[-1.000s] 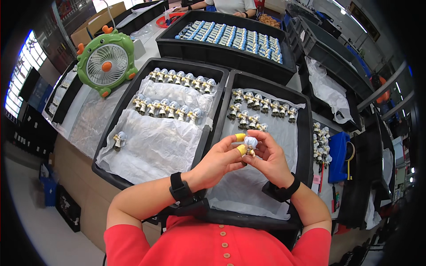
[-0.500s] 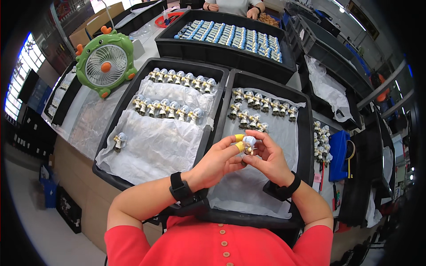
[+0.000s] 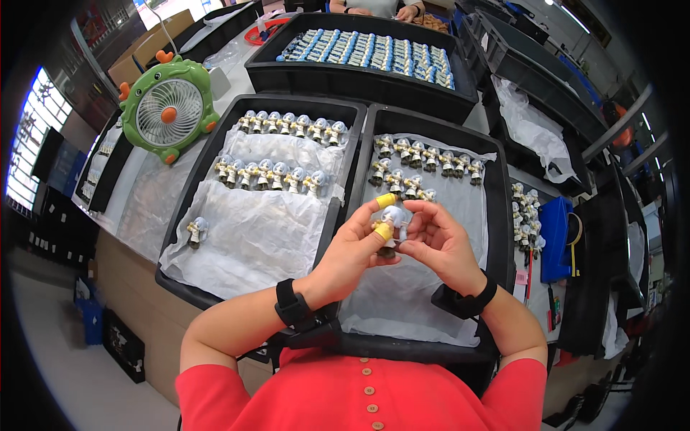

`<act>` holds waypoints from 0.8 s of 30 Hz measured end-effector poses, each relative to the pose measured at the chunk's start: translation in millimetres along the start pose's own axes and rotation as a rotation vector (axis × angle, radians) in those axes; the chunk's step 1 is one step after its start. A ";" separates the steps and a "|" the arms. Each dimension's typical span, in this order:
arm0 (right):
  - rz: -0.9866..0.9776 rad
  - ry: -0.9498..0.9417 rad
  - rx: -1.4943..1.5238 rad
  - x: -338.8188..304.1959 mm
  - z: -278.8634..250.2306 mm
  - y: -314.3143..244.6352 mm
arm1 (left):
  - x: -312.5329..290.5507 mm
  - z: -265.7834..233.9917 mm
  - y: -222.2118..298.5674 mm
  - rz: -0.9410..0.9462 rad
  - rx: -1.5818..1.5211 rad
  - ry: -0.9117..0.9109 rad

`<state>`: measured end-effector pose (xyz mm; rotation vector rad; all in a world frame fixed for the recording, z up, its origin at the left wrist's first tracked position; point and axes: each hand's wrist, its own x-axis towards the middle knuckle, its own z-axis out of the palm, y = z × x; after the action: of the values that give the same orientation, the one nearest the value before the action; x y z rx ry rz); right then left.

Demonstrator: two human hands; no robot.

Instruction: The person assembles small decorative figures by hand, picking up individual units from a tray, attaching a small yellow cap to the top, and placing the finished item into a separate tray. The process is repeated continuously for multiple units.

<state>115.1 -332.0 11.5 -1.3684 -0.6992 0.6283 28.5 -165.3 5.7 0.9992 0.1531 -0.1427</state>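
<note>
My left hand (image 3: pixel 350 248), with yellow finger cots on the thumb and index finger, pinches a small pale-haired figurine (image 3: pixel 392 217) upright over the right black tray (image 3: pixel 501 208). The fingers of my right hand (image 3: pixel 447 250) close on the figurine's right side; what exactly they grip there is partly hidden. Just beyond my hands, two rows of similar figurines (image 3: pixel 431 158) lie on the right tray's paper liner. To the left, another black tray (image 3: pixel 343 176) holds two rows of figurines (image 3: pixel 270 174), plus a single one (image 3: pixel 197 231) near its left side.
A green animal-shaped fan (image 3: pixel 169 111) stands at the far left. Behind the trays is a larger black tray (image 3: pixel 359 80) full of blue-and-white pieces, and a co-worker's hands (image 3: pixel 406 13) show beyond it. More figurines (image 3: pixel 527 219) and a blue case (image 3: pixel 555 241) lie at the right.
The figurine has turned in my hands, its head and body now showing more fully. My right fingers have shifted to its side. The view has moved slightly.
</note>
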 end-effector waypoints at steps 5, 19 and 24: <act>-0.142 0.046 -0.201 0.1 -2.8 0.8 | 5.2 -4.6 -1.5 -0.008 -0.207 -0.058; -0.259 0.073 -0.508 1.2 0.0 -4.3 | 2.1 -0.9 1.5 -0.054 -0.229 -0.138; -0.263 0.085 -0.533 -0.8 2.1 -7.2 | 3.0 -3.8 1.5 -0.088 -0.245 -0.185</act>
<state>113.0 -332.0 18.7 -1.7386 -1.0032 0.1723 31.5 -161.4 4.4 0.7306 0.0436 -0.2894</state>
